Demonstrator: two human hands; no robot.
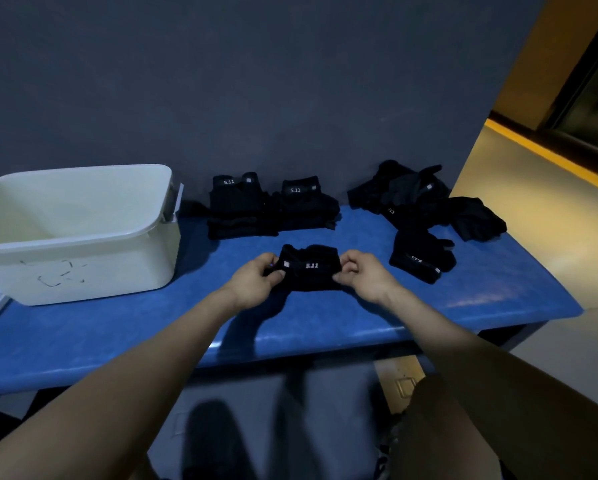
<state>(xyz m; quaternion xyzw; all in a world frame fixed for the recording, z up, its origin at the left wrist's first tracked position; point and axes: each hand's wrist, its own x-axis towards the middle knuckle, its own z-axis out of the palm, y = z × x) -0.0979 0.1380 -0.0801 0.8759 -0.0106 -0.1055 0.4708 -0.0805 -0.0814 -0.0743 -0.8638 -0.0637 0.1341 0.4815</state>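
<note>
A dark grey wall (256, 81) backs a blue tabletop (325, 317), with yellow-lit floor (532, 220) to its right. A white plastic tub (93, 271) sits at the table's left end. A loose pile of black gloves (415, 199) lies far right, and two folded stacks marked 5.11 (237, 209) (306, 207) sit by the wall. A single glove (422, 258) lies nearer. At mid-table, a folded black glove (309, 271) is pinched at its ends by the left hand (254, 282) and right hand (363, 277).

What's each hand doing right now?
Left hand: pinching the left edge of the folded black glove.
Right hand: pinching its right edge.
</note>
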